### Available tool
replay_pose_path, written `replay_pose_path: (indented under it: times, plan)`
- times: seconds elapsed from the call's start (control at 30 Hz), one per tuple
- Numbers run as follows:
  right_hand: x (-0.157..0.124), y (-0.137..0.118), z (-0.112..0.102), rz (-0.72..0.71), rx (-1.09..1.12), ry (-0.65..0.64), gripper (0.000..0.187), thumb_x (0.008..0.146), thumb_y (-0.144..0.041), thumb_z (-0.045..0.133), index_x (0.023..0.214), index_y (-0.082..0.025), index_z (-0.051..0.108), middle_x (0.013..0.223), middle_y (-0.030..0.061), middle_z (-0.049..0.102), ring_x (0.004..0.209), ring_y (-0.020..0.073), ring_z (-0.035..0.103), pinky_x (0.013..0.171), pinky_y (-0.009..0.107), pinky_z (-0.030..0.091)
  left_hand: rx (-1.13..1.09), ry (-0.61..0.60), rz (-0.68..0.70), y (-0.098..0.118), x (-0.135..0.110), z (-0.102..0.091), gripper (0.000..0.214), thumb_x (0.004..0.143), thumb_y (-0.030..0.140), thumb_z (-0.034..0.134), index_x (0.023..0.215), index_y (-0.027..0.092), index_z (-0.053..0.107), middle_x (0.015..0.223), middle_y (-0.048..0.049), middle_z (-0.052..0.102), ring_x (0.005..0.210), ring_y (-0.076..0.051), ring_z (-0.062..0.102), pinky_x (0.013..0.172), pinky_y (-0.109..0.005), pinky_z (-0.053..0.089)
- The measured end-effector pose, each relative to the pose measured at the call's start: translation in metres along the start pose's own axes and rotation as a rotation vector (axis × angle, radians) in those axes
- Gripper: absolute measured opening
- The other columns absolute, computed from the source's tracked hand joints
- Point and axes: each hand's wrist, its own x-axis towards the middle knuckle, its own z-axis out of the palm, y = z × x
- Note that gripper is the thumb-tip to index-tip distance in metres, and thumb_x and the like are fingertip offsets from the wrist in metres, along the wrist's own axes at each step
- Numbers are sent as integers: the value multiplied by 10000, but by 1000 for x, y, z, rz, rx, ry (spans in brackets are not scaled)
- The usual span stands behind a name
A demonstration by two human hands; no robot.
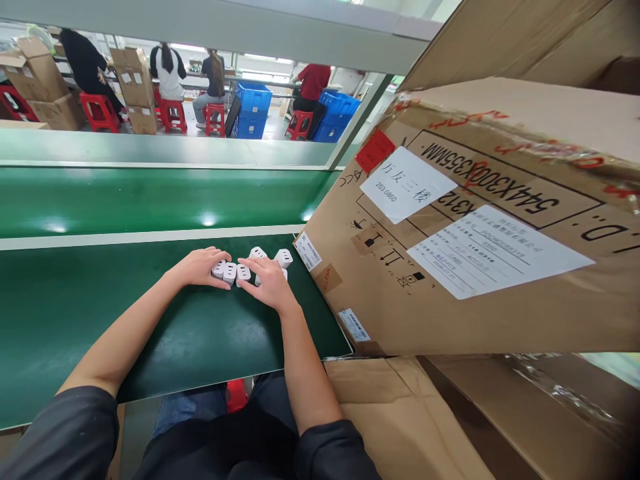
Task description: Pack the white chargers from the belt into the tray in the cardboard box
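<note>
Several small white plug adapters with dark slots stand grouped on the green work surface. My left hand curves round the left end of a short row, with its fingers behind and its thumb in front of a white adapter. At the row's right end, my right hand has thumb and forefinger on either side of another adapter. Beyond the right hand are more adapters, one at the far right and one behind the fingers. The right hand partly hides others beneath it.
A big cardboard box with white labels leans close on the right, above another carton. The green bench has a pale strip along its back. Across the room, people sit on red stools near blue crates.
</note>
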Motion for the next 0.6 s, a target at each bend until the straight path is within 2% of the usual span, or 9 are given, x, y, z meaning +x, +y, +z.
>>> replay_pose_path:
  times: [0.13, 0.3, 0.47, 0.6]
  plan:
    - [0, -3, -1, 11, 34, -53, 397, 895, -226, 645, 1292, -219, 635, 1293, 92, 662, 1160, 257, 626, 987, 430, 421, 39, 17, 0, 4, 1, 7, 685, 833, 749, 556, 1278, 228, 557, 1132, -81, 672, 1032, -266, 629, 820, -322, 440]
    - [0, -7, -3, 2, 129, -65, 522, 878, -178, 591, 1395, -234, 539, 1238, 58, 683, 917, 177, 677, 1013, 394, 416, 69, 46, -18, 13, 1, 8, 693, 879, 739, 484, 1340, 225, 551, 1088, -113, 674, 1030, -295, 601, 776, -337, 438]
    - [0, -7, -1, -15, 136, -17, 673, 786, -71, 481, 1445, -209, 487, 1221, 58, 678, 968, 182, 659, 1055, 387, 408, 14, 75, -56, 20, 4, 14, 708, 880, 753, 462, 1362, 243, 552, 1149, -132, 654, 1039, -311, 582, 777, -349, 433]
    - [1, -4, 2, -7, 124, -24, 699, 752, -63, 434, 1433, -205, 506, 1194, 60, 686, 1015, 197, 645, 1071, 400, 415, -115, 100, -97, 22, 5, 20, 644, 867, 747, 492, 1216, 228, 650, 1049, -127, 665, 979, -302, 597, 806, -361, 428]
